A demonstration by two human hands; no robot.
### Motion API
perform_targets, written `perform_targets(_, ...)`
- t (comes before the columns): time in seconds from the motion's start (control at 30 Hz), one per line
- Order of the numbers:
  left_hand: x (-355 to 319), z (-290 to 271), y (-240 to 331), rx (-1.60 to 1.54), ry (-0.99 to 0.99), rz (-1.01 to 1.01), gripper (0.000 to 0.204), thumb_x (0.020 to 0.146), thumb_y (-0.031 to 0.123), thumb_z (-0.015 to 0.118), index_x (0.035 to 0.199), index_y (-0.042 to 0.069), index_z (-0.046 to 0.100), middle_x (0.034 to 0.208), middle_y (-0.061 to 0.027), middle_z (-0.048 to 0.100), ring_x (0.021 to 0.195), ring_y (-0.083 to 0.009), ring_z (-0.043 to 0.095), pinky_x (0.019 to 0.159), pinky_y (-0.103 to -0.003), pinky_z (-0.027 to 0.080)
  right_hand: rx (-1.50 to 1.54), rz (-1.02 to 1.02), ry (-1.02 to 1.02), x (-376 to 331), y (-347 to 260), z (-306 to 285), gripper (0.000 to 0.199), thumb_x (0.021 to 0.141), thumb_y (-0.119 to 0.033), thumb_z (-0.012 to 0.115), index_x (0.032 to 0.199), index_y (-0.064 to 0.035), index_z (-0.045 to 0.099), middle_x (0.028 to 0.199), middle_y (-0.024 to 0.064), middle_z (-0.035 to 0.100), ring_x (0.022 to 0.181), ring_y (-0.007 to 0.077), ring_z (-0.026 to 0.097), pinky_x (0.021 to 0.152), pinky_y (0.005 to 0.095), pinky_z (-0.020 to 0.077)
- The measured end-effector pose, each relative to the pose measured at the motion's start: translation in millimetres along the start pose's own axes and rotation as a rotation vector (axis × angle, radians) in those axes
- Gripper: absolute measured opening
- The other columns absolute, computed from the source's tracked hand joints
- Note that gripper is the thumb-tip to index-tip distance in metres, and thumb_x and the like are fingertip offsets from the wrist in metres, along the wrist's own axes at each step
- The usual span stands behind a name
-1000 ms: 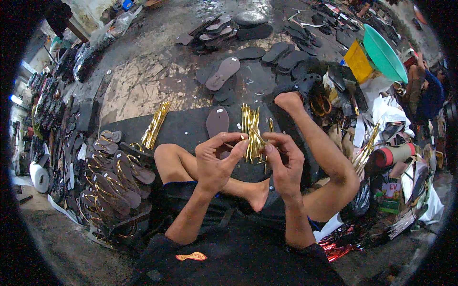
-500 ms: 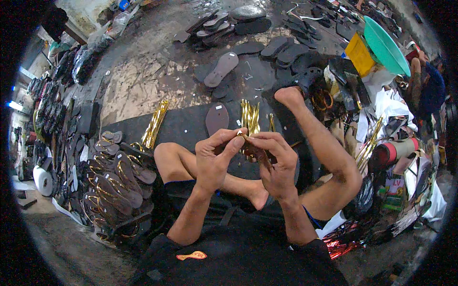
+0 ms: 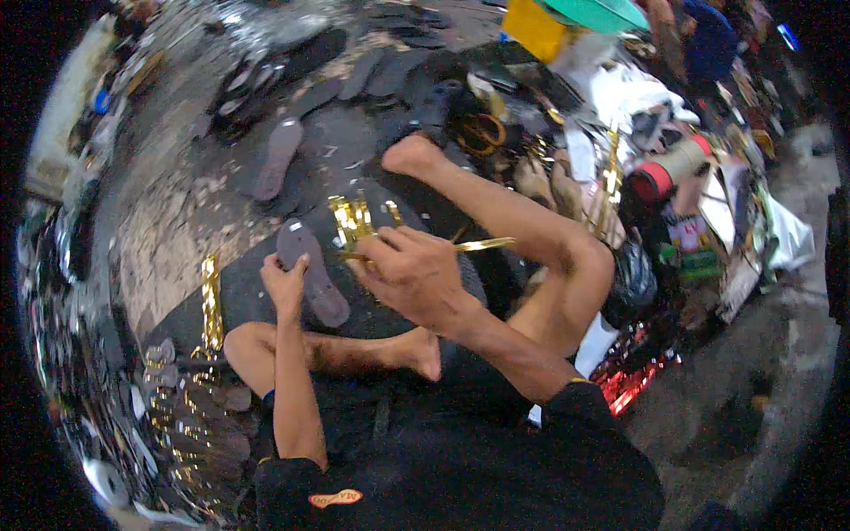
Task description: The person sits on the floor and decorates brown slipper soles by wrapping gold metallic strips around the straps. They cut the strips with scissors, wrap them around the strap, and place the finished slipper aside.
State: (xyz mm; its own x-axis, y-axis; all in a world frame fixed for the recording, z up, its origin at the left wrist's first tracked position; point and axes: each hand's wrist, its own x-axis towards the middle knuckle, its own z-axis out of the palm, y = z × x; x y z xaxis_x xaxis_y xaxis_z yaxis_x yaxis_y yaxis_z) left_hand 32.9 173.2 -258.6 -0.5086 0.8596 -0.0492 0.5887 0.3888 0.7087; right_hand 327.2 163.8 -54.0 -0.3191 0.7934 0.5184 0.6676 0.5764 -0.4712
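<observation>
The right hand (image 3: 412, 274) is closed around a bunch of gold straps (image 3: 354, 221); their ends fan out above the knuckles toward 11 o'clock, and one gold strip (image 3: 485, 243) sticks out of the fist toward 3 o'clock. The left hand (image 3: 285, 281) is at 9 o'clock from the right one, apart from it, fingers loosely curled and resting on a grey sole (image 3: 312, 273) that lies on the black mat (image 3: 243, 292). Whether the fingers pinch the sole or only touch it cannot be told.

The person sits on the floor, legs bare. The left leg is folded, its foot (image 3: 423, 352) just under the right wrist at 6 o'clock. The right leg is bent with the knee (image 3: 580, 257) at 3 o'clock from the right hand, and its foot (image 3: 412, 155) is planted at 12 o'clock.

On the mat at 9 o'clock from the left hand lies another gold strap bundle (image 3: 211, 301). Dark soles (image 3: 279, 159) are scattered over the stone floor (image 3: 173, 239) at 11 o'clock. At 2 o'clock stand a red-capped roll (image 3: 668, 173), a yellow container (image 3: 536, 26) and a green basin (image 3: 598, 13). A heap of gold-trimmed soles (image 3: 190, 416) fills the 8 o'clock side.
</observation>
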Motion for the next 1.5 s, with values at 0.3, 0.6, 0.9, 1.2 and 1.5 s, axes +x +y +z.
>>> perform_targets(0.3,-129,-101,173,-0.680,-0.245,0.099,0.033,0.091,-0.005,0.069,0.124,-0.002,0.068,0.108,-0.0052,0.074,0.100,-0.0136,0.069,0.093,-0.031,0.055,0.564,0.412,-0.114,-4,-28,-1,0.016,0.093,-0.016,0.081,0.104,-0.0053,0.079,0.095,0.0139,0.078,0.085,0.0271,0.077,0.077,0.0368,0.0593)
perform_targets(0.6,-148,-108,182,-0.469,-0.148,0.229,0.031,0.098,-0.001,0.069,0.128,-0.007,0.067,0.099,-0.0074,0.076,0.090,-0.0087,0.067,0.080,-0.028,0.057,0.387,0.204,-0.091,-10,-36,-1,0.021,0.086,-0.012,0.085,0.100,0.0002,0.076,0.085,0.0125,0.072,0.072,0.0213,0.072,0.063,0.0322,0.0556)
perform_targets(0.9,-157,-97,173,-0.427,-0.134,0.342,0.053,0.091,-0.009,0.067,0.144,-0.003,0.062,0.128,-0.0181,0.074,0.114,-0.0218,0.073,0.097,-0.033,0.058,0.340,0.302,0.036,-21,-40,28,0.023,0.087,-0.024,0.083,0.100,-0.0058,0.076,0.093,0.0134,0.075,0.080,0.0316,0.075,0.070,0.0400,0.0592)
perform_targets(1.2,-150,-96,184,-0.193,-0.058,0.462,0.052,0.095,0.002,0.071,0.146,0.001,0.060,0.134,-0.0247,0.070,0.119,-0.0374,0.072,0.102,-0.042,0.057,0.492,0.469,-0.118,-26,-37,28,0.024,0.090,-0.011,0.074,0.112,0.0001,0.076,0.107,0.0200,0.077,0.097,0.0366,0.076,0.086,0.0422,0.0595)
perform_targets(1.5,-138,-105,177,-0.149,-0.179,0.465,0.051,0.096,0.004,0.070,0.146,0.004,0.062,0.131,-0.0225,0.072,0.121,-0.0355,0.072,0.104,-0.043,0.056,0.403,0.200,-0.203,-25,-20,36,0.023,0.087,-0.004,0.071,0.110,-0.0001,0.069,0.101,0.0216,0.070,0.096,0.0429,0.068,0.080,0.0504,0.0549)
